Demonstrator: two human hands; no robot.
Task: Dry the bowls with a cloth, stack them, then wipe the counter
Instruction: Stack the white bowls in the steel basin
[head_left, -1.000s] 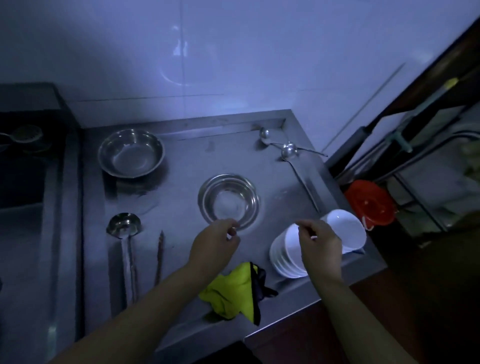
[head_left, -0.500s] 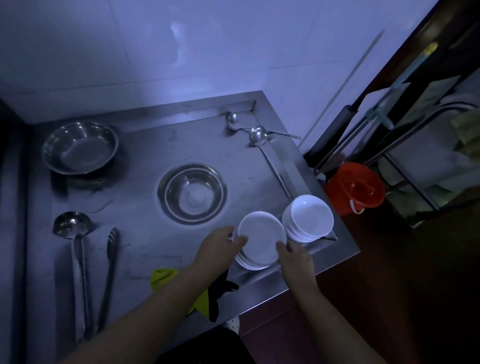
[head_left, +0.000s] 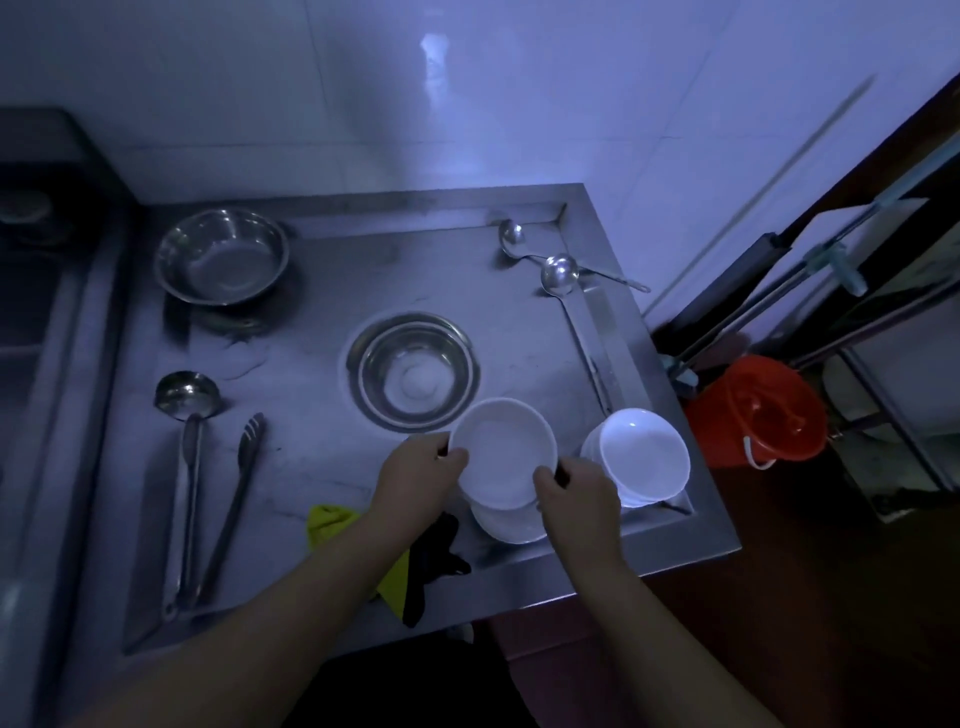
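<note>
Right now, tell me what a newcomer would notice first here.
First, the white bowl gripped at its rim by the left hand and right hand, raised over more white bowls near the steel counter's front edge. Next, the orange bucket on the floor at right, and the yellow cloth under the left forearm.

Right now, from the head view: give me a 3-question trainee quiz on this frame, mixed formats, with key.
1. True or false: both hands grip the top white bowl.
2. Multiple choice: the yellow cloth lies A) in the metal bowl, B) on the counter under the left forearm, C) in the red bucket.
3. Fill in: to the right of the held bowl sits a second ___ of white bowls.

Key: 1 true, left hand and right hand hold opposite rims; 2 B; 3 stack.
</note>
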